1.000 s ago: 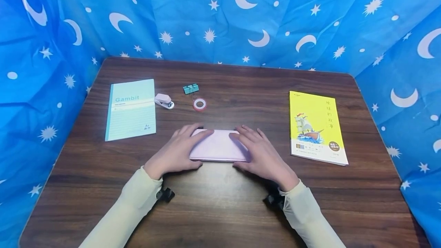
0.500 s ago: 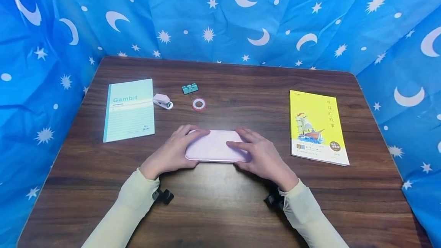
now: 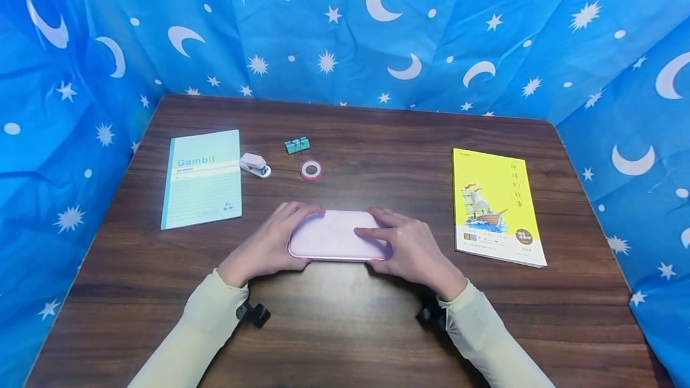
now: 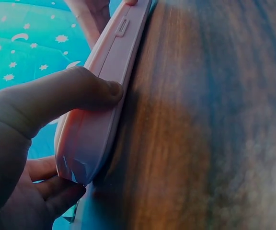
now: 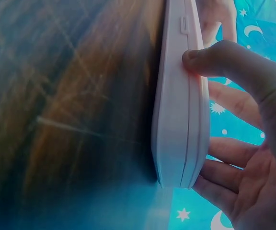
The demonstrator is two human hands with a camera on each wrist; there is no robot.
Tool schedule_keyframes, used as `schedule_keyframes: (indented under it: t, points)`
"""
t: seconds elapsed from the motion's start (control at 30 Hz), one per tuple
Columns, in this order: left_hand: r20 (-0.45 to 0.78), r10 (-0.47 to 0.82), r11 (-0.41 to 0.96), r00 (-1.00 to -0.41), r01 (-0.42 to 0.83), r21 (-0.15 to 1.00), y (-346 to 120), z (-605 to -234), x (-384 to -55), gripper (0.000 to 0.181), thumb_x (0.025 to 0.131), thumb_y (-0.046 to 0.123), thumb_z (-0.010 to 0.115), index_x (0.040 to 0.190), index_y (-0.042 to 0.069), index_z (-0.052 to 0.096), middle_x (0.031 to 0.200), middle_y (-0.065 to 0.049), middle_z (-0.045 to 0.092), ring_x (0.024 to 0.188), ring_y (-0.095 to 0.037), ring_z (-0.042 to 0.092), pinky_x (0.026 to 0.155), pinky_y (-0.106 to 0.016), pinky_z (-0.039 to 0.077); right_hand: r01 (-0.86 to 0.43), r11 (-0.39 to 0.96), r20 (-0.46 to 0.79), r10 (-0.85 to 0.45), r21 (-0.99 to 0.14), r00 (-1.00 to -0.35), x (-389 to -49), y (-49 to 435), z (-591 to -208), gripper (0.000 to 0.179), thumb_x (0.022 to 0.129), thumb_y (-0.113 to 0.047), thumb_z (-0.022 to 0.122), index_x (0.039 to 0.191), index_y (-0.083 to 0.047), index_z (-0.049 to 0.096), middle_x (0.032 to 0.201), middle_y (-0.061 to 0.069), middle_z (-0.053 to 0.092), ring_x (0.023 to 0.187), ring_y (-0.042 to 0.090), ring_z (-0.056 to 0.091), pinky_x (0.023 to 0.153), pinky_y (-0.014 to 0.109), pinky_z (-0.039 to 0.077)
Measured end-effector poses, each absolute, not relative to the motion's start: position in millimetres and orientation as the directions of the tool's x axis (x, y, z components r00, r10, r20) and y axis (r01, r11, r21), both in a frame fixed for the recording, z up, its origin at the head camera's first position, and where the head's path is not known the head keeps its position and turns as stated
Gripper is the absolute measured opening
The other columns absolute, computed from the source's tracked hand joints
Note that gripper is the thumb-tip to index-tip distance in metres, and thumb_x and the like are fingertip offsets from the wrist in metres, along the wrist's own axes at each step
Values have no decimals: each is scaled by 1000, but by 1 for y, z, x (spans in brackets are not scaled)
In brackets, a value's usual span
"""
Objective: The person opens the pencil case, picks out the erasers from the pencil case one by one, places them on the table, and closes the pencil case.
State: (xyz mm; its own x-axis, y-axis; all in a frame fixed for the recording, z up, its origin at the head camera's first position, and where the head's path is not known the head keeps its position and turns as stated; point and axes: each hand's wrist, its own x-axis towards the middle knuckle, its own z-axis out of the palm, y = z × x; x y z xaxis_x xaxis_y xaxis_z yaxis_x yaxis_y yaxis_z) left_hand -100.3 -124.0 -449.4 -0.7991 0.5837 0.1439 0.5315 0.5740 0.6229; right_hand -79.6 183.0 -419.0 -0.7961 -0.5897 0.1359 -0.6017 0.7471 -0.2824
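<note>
A pale pink, flat pencil case (image 3: pixel 339 235) with rounded corners lies on the brown wooden table (image 3: pixel 345 328), in front of the person. Its seam and small front latch (image 4: pixel 122 27) show in both wrist views. The left hand (image 3: pixel 269 241) grips the left end, its thumb pressed on the near side and the other fingers around the far side. At the right end, the right hand (image 3: pixel 412 244) holds the case likewise, with its index finger laid over the top. The lid sits level and the seam looks closed. Whatever is inside is hidden.
Left of the hands lies a pale green notebook (image 3: pixel 205 181), with a small white-and-pink stapler (image 3: pixel 256 164) beside it. A teal binder clip (image 3: pixel 297 145) and a red-edged tape roll (image 3: pixel 311 169) lie behind the case. At right is a yellow book (image 3: pixel 496 205).
The left hand and the case's left end have shifted slightly left. The right index finger has moved farther over the top. The whole head view has dipped slightly.
</note>
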Motion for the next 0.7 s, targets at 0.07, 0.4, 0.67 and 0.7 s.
schedule_keyframes:
  t: [0.07, 0.4, 0.67, 0.7]
  points:
    - [148, 584, 574, -798, 535, 620, -124, -449, -100, 87, 65, 24, 88, 143, 25, 50, 137, 4, 52, 126, -16, 45, 102, -43, 46, -604, 746, 137, -591, -281, -795, -80, 183, -418, 55, 72, -42, 86, 124, -31, 74, 144, 11, 59, 130, 30, 57, 92, 46, 56]
    - [144, 591, 582, -794, 543, 605, -124, -447, -101, 84, 66, 26, 87, 142, 26, 50, 134, 6, 52, 124, -15, 44, 101, -41, 46, -600, 753, 131, -588, -272, -798, -81, 182, -416, 54, 72, -42, 86, 124, -32, 74, 143, 10, 60, 129, 29, 58, 91, 46, 57]
    - [171, 599, 572, -783, 567, 593, -125, -450, -100, 83, 65, 26, 89, 140, 27, 52, 132, 4, 53, 123, -16, 46, 99, -42, 47, -578, 748, 98, -581, -327, -808, -83, 184, -413, 55, 72, -44, 85, 125, -35, 73, 141, 7, 61, 120, 26, 65, 81, 35, 56]
    - [175, 602, 569, -779, 572, 591, -125, -450, -100, 84, 65, 26, 89, 140, 27, 51, 132, 4, 53, 122, -16, 46, 99, -42, 47, -569, 746, 85, -579, -346, -811, -84, 184, -412, 55, 73, -45, 84, 125, -35, 72, 141, 5, 62, 110, 23, 69, 74, 31, 54]
